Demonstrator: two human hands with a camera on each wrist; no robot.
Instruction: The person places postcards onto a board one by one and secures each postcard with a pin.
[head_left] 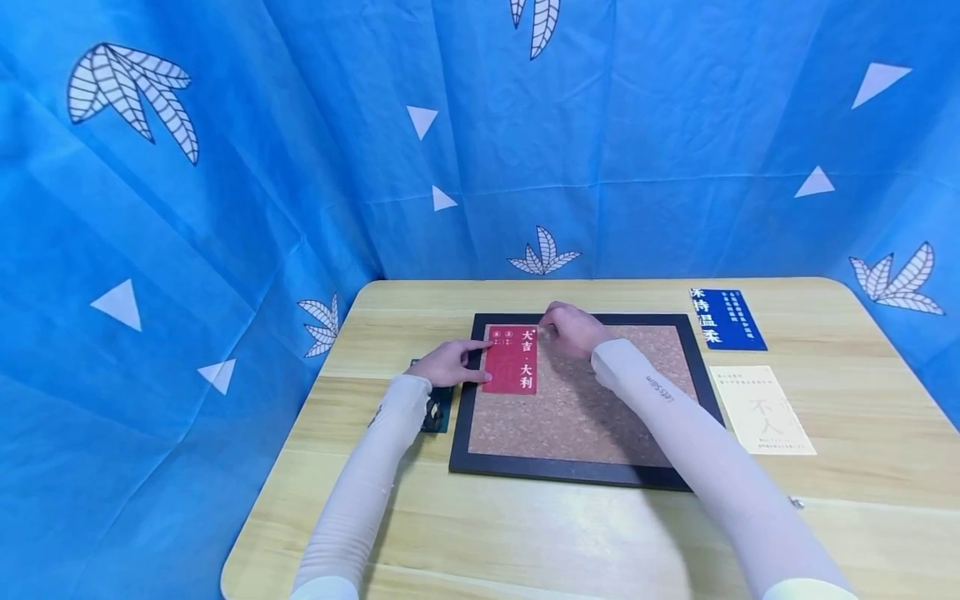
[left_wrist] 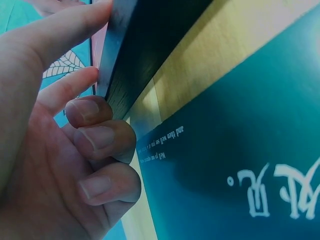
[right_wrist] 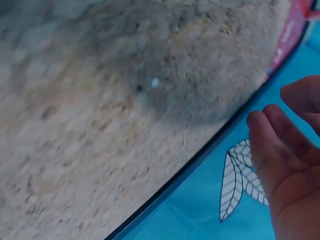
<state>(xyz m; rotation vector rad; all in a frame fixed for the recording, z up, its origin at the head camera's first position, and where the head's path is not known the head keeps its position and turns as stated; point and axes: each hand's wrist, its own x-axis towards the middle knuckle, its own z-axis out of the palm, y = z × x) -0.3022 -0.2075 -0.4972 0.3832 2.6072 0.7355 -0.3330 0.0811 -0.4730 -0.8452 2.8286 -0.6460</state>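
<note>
Head view: a red rectangular card with white characters (head_left: 512,367) lies on the upper left part of a brown cork board (head_left: 577,417) bordered by a flat black frame (head_left: 551,468), set on a pale wood-grain surface (head_left: 562,533). The left hand (head_left: 442,364) reaches in from the left across the frame, its grip apart: index finger and thumb stretch out separately to touch the card's left edge, one above the other. In the left wrist view the other three fingers of that hand are curled in, beside a dark green card with white lettering (left_wrist: 240,130) that lies just left of the board. The right hand (head_left: 573,332) is bent at the card's upper right corner; whether its grip is together on anything cannot be told, as the right wrist view shows only part of it. White sleeves (head_left: 360,508) cover both arms. Right of the board, a dark blue card with white characters (head_left: 731,323) lies above a cream card with faint print (head_left: 762,408), and a small silvery object (head_left: 797,502) sits nearer the person. A blue curtain with white leaves and triangles (head_left: 510,100) hangs behind the surface.
</note>
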